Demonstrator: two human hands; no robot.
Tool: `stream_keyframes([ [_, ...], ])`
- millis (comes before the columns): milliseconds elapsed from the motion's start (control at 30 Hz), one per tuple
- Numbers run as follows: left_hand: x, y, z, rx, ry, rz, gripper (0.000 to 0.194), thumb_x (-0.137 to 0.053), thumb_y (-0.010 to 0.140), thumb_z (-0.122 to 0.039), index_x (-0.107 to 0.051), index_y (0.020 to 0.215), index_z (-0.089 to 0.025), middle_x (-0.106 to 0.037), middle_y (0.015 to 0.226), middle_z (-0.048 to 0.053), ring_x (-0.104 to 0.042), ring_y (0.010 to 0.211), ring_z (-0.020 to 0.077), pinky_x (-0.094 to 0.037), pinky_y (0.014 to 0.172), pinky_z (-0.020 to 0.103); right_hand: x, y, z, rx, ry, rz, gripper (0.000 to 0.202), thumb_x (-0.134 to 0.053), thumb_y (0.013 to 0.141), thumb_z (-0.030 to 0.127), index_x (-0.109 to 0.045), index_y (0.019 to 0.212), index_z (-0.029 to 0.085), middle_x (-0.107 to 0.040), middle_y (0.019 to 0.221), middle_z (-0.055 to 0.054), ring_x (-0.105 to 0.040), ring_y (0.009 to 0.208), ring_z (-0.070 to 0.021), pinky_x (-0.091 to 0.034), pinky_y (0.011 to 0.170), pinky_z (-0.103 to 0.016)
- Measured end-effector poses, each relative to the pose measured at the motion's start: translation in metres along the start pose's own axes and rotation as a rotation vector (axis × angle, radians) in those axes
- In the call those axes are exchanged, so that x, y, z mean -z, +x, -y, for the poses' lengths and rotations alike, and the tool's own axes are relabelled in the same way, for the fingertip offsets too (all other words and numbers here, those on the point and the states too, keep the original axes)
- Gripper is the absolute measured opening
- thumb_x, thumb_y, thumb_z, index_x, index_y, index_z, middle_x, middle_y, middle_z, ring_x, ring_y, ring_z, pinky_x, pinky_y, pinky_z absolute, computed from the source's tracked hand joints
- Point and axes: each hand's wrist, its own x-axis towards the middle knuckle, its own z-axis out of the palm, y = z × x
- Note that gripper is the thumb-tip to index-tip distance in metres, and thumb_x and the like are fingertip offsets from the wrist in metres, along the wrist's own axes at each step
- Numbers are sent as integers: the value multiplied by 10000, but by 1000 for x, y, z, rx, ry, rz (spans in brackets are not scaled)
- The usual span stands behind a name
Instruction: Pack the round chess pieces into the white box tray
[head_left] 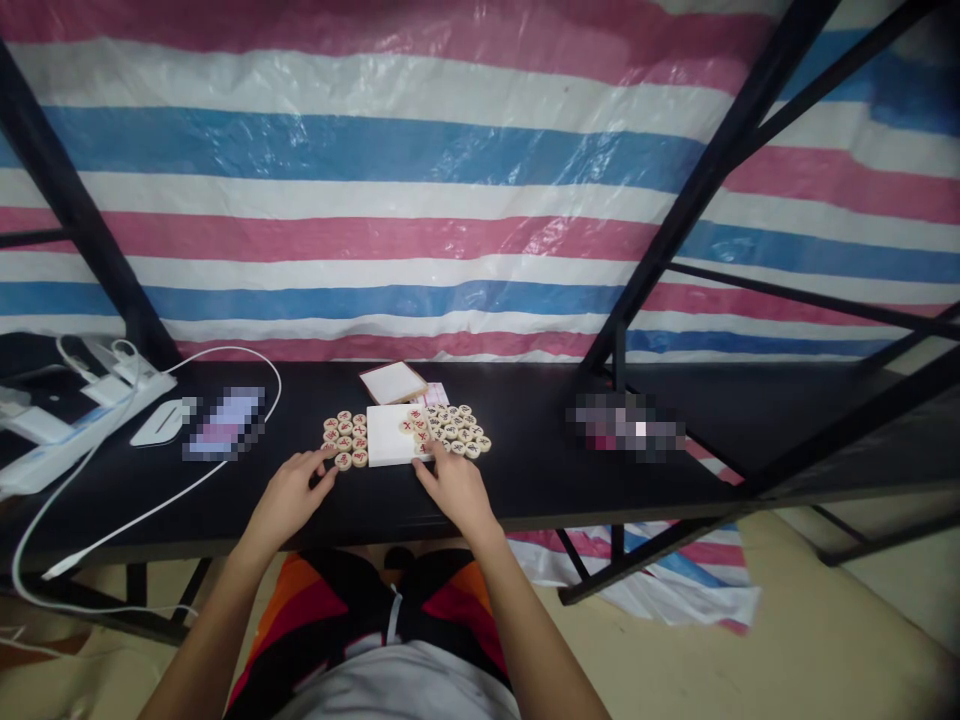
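Round xiangqi pieces with red characters [344, 443] lie in a compact block on the black table, left of a shallow white box [386, 437]. My left hand [296, 492] rests at that block's near left corner, thumb and index finger apart beside the pieces. Several red-marked pieces [415, 414] sit along the right part of the white box. There, my right hand [459, 490] has its thumb and index finger around a xiangqi piece [421, 449], partly hidden by the fingers. Dark-marked xiangqi pieces [465, 434] form another cluster right of the box, beyond my right hand.
A white box lid or tray [394, 383] and a pink-printed paper [435, 394] lie behind the pieces. At left are a blurred phone [226, 424], a white cable [150, 518] and a power strip [90, 430]. A blurred object [626, 425] lies right. Black frame posts [675, 220] flank the table.
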Motion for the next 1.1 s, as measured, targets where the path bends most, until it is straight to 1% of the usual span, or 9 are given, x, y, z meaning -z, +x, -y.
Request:
stream_keyframes([
  [167,2,-2,-9,-21,-52,40,322,-422,873,-370,-613,1068,-200,-597,771,30,-554,733,176,-450,734,311,1,0,0,60,12,26,403,-415,905,409,-507,1251,223,-697,840,-73,-657,748,-190,-444,689,-255],
  [300,-5,3,-35,-130,-112,-36,276,-410,888,-327,-640,992,-215,-619,974,66,-544,945,198,-424,877,343,2,0,0,45,28,17,394,-411,908,392,-519,1240,210,-699,887,-85,-656,768,-194,-447,699,-259],
  [367,-12,14,-52,-185,-84,-31,272,-411,889,-306,-643,996,-215,-618,962,68,-538,955,206,-414,888,359,3,0,0,78,42,26,366,-395,918,363,-535,1229,229,-695,946,-82,-654,814,-184,-443,721,-248],
  [533,-26,57,-88,-243,121,117,259,-448,855,-254,-662,984,-186,-645,927,95,-556,927,249,-400,857,388,1,1,-2,26,25,36,368,-391,914,322,-523,1234,200,-696,887,-78,-651,774,-169,-433,703,-233],
  [633,-30,76,-94,-206,124,301,241,-462,841,-254,-687,905,-196,-679,876,90,-601,846,244,-423,757,344,-2,2,-4,8,25,30,304,-396,909,302,-581,1124,191,-692,828,-73,-648,744,-169,-417,671,-228],
  [733,-34,85,-93,-154,83,369,226,-499,826,-319,-688,901,-222,-695,893,74,-623,816,238,-423,707,317,-4,3,-6,24,40,20,278,-400,908,291,-590,1091,202,-688,803,-63,-645,725,-170,-405,652,-228],
  [833,-39,92,-93,-125,137,360,200,-553,783,-355,-677,846,-211,-693,863,81,-627,817,247,-423,694,311,-4,3,-6,31,46,13,272,-396,908,278,-592,1085,211,-686,795,-56,-645,723,-170,-399,649,-229],
  [967,-41,98,-97,-130,192,321,133,-569,741,-273,-651,803,-188,-684,812,80,-624,787,235,-423,690,301,-4,3,-7,28,43,13,270,-395,907,279,-598,1071,210,-689,797,-58,-644,714,-172,-398,642,-233],
  [1100,-24,90,-91,-87,98,135,149,-524,764,-249,-649,824,-196,-674,838,64,-604,820,225,-423,729,306,-6,3,-8,34,60,-9,275,-396,908,286,-600,1077,214,-695,834,-58,-650,746,-176,-406,662,-233],
])
